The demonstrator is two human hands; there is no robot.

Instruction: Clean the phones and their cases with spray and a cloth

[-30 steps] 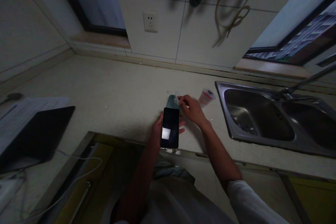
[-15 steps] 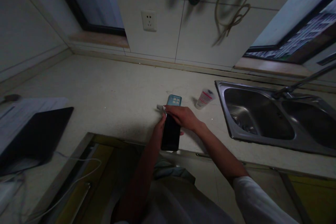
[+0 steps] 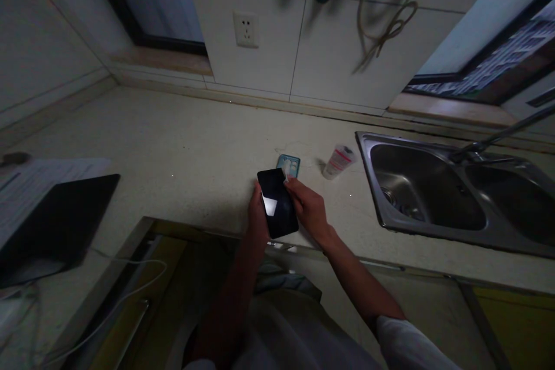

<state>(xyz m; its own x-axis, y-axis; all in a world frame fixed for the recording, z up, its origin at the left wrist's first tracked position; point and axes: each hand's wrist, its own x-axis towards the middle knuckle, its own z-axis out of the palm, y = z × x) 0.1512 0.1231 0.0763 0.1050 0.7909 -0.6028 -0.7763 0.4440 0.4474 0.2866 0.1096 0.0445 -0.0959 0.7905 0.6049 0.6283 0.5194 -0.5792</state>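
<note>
One glossy black rectangular phone [image 3: 280, 211], in the head view, lies gripped by its side in your left hand [image 3: 257, 217] over the pale worktop [image 3: 203, 150]; your right hand [image 3: 310, 205] pinches a small white wipe [image 3: 286, 173] at its upper corner, near a light-blue phone case [image 3: 295, 162].

A: Your right sleeve [image 3: 407, 335] looks white or pale grey; it is short, ending near the elbow.
B: Your left sleeve [image 3: 202, 365] shows only as a pale edge; your shirt front [image 3: 299, 329] is dim grey, softly creased; grey-green cloth [image 3: 284, 283] bunches beyond it; your forearms [image 3: 358, 277] and fingers [image 3: 299, 189] are bare.
</note>
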